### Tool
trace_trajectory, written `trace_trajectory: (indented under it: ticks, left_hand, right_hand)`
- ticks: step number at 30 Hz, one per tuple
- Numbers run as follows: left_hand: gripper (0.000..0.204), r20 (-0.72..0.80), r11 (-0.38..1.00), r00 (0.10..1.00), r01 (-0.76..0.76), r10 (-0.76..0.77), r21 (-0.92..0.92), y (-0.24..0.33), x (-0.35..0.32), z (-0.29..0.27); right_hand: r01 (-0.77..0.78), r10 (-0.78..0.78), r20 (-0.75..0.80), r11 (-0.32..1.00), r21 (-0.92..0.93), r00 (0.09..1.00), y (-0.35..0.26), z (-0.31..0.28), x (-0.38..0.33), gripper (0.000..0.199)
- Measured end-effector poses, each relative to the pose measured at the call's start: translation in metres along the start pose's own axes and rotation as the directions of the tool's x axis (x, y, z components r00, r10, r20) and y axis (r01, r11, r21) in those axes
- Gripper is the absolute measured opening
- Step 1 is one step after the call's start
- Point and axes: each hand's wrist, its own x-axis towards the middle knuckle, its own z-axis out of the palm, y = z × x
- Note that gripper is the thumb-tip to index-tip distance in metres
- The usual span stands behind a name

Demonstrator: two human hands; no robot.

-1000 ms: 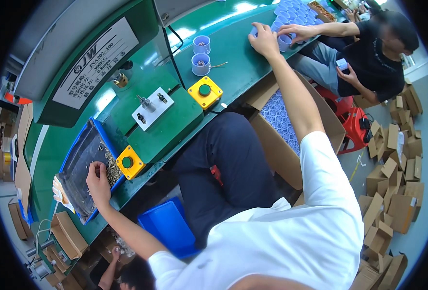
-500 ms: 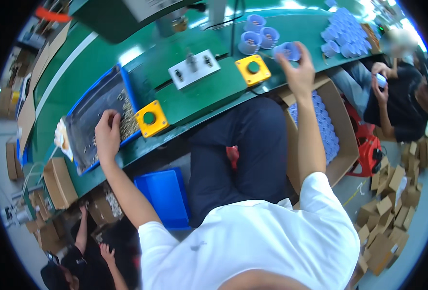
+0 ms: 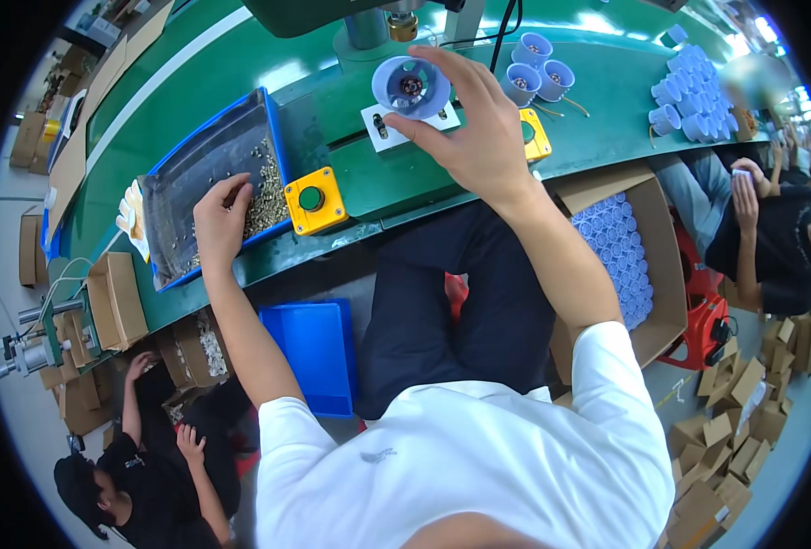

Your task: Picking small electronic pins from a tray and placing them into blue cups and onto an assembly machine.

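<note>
My right hand (image 3: 479,128) grips a translucent lilac plastic cup (image 3: 388,84) by its rim, thumb on the near side and fingers on the far side. The cup's open mouth faces up, showing a round copper-coloured part inside. It is over the silver metal block (image 3: 378,134) of the green press, hiding the block's middle. My left hand (image 3: 221,220) is at the blue-edged tray (image 3: 273,128), by a heap of small brass-coloured metal parts (image 3: 266,197). Its thumb and fingertips are pinched together; anything between them is too small to make out.
Yellow button boxes (image 3: 316,201) flank the block. The press head (image 3: 403,23) hangs beyond the cup. Several lilac cups (image 3: 522,84) stand to the right, with more stacked (image 3: 694,91) farther along. A carton of cups (image 3: 666,247) sits by my right leg; co-workers sit on both sides.
My right hand has carried the cup left, from near the other cups to over the metal block. My left hand stays at the tray, its fingers still drawn together.
</note>
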Motion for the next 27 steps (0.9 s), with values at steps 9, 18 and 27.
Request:
trace_trajectory:
  ticks: [9,18,27]
  left_hand:
    - [0.018,0.001,0.999,1.0,0.013,-0.013,0.046,0.01,-0.001,0.0]
    - [0.016,0.009,0.997,1.0,0.019,-0.02,0.068,0.013,-0.001,-0.001]
    - [0.018,0.03,0.997,0.998,0.047,-0.049,0.067,0.018,-0.001,-0.002]
  right_hand:
    - [0.086,-0.088,-0.002,0.977,-0.196,0.996,-0.007,-0.006,0.021,0.065]
    - [-0.001,0.006,0.027,0.987,-0.163,1.0,-0.002,-0.005,0.029,0.067]
    - [0.039,-0.004,0.111,0.947,-0.317,0.994,-0.011,-0.004,0.033,0.07]
